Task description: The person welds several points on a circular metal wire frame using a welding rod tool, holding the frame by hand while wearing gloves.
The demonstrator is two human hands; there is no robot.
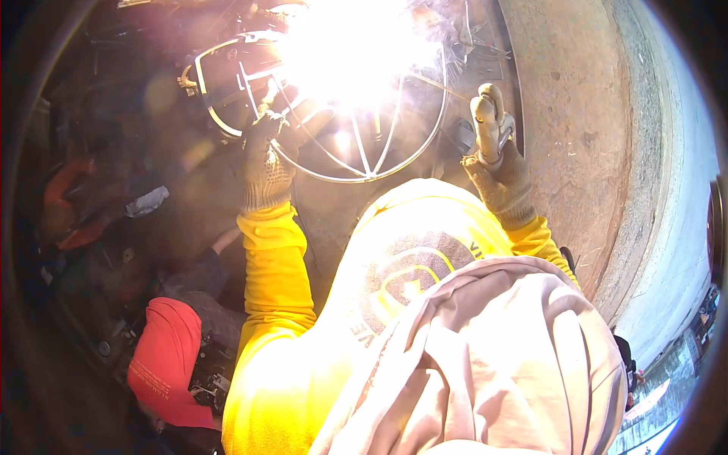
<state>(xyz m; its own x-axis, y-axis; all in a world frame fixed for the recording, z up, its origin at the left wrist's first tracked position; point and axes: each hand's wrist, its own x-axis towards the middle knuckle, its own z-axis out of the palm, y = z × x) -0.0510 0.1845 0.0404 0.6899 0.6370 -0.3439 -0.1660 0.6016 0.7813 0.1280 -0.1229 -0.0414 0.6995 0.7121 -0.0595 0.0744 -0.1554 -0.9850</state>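
Observation:
A round metal frame (369, 179) with curved outer bars and thin inner spokes lies in front of me. A white welding arc (349, 53) glares over its far part and hides what is under it. My left hand (269, 163), in a knitted work glove, is closed at the frame's left side; glare partly washes out its fingers. To the right, my gloved right hand (497, 163) is wrapped round a welding electrode holder (507, 130), mostly covered by the fingers. A thin welding rod (441, 85) runs from it leftward into the glare.
At lower left, another person in a red cap or hood (167, 364) bends beside dark clutter. A crumpled pale piece (148, 202) and orange-red parts (72, 205) lie at the left. Brown ground (569, 136) stretches along the right. Loose metal scraps (478, 45) lie beyond the frame.

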